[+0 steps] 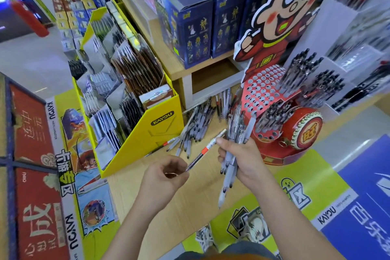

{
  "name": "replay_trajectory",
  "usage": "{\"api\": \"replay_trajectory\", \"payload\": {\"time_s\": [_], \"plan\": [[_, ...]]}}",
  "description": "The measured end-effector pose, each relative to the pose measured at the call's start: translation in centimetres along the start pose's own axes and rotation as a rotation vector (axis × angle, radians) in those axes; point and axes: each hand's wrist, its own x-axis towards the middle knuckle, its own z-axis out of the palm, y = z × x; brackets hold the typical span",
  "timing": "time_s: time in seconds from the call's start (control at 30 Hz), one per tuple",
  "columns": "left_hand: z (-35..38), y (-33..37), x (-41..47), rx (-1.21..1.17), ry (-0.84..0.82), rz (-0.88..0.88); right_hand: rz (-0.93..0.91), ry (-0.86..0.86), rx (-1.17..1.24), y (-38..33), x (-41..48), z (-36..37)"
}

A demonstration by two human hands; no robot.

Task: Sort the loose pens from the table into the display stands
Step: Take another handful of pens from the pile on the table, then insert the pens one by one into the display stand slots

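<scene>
**Fig.** Head view, listed near to far; places given rel. to the red drum stand (304,131).

- **(a)** L hand (166,173): well left of the stand and nearer the viewer. Fingers curled, pinching the dark tip end of a red-banded pen (203,151).
- **(b)** This pen slants up toward the stand. Its pale upper end meets the fingertips of the R hand (242,158).
- **(c)** R hand: just in front of the stand's base, clamped round a pen bundle (230,173). Tips point down toward the viewer; upper ends lie vs. the stand's left side.
- **(d)** Wooden table (190,200): under both hands and the stand.
- **(e)** Loose pens (198,126): heap on the table just left of the stand, btwn it and a yellow card box (162,124).
- **(f)** Holed red panel (263,91): upper part of the stand, behind the drum. Open holes at left, black-capped pens (299,69) upright at right.
- **(g)** Cartoon cut-out (289,6): rises from the stand's back.
- **(h)** Blue boxes (190,19): on a shelf, far behind and left of the stand.
</scene>
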Motion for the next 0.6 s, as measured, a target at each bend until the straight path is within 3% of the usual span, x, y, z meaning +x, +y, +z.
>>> {"api": "replay_trajectory", "payload": {"time_s": [0.07, 0.13, 0.2, 0.33, 0.47, 0.6], "plan": [[0.4, 1.9, 0.3, 0.047, -0.119, 0.034, -0.108, -0.033, -0.190, -2.3, -0.8, -0.1], [1.2, 4.7, 0.9, -0.092, -0.195, 0.107, -0.157, -0.059, -0.304, -4.5, -1.7, -0.3], [2.2, 7.8, 1.5, -0.206, -0.311, 0.174, -0.182, -0.067, -0.378, -6.5, -2.7, -0.7], [4.6, 12.2, 2.3, -0.160, -0.510, 0.304, -0.246, -0.054, -0.451, -10.1, -4.7, -2.4], [7.3, 15.7, 2.2, -0.029, -0.534, 0.429, -0.308, 0.021, -0.438, -13.4, -6.8, -5.5], [11.0, 20.0, 1.9, -0.085, -0.464, 0.492, -0.357, 0.170, -0.363, -15.6, -8.0, -10.0]]}}
